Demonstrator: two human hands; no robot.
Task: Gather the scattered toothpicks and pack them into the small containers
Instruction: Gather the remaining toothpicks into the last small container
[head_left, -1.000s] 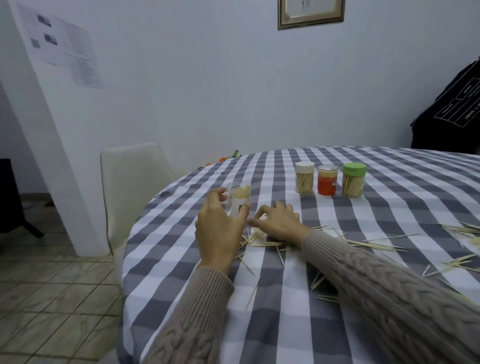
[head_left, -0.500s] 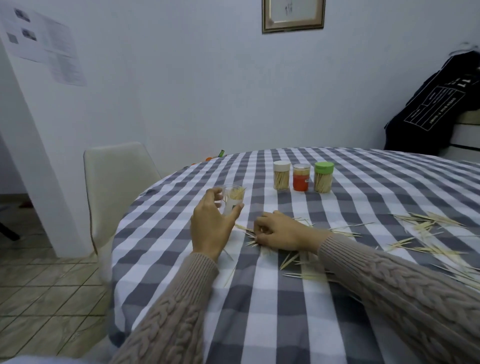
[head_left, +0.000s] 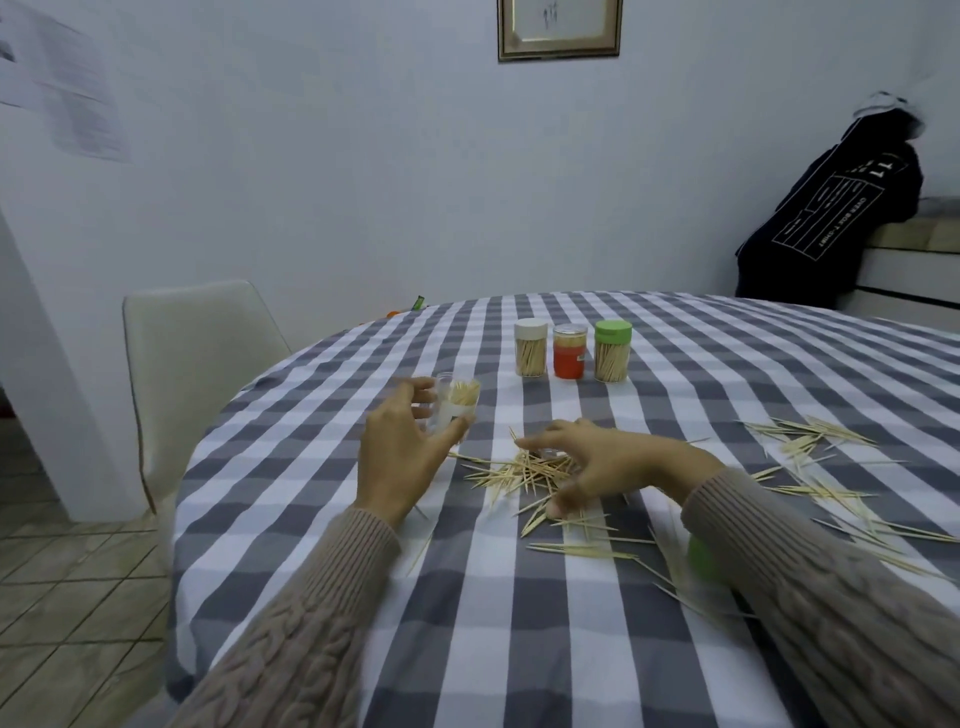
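My left hand (head_left: 397, 454) grips a clear open container (head_left: 457, 408) partly filled with toothpicks, standing on the checked tablecloth. My right hand (head_left: 597, 460) hovers with fingers spread over a heap of toothpicks (head_left: 519, 475) just right of that container, touching the pile. More toothpicks (head_left: 810, 441) lie scattered to the right and along the near right. Three filled containers stand further back: a white-lidded one (head_left: 530, 347), an orange one (head_left: 569, 351) and a green-lidded one (head_left: 612, 351).
A green lid (head_left: 704, 561) peeks out beside my right sleeve. The round table's edge (head_left: 208, 431) curves on the left, with a white chair (head_left: 187, 358) beyond it. A dark jacket (head_left: 826, 218) hangs at the back right.
My right hand has opened from a closed grip over the toothpicks to spread fingers. The camera has turned right, showing more scattered toothpicks. My left hand stays on the clear container.
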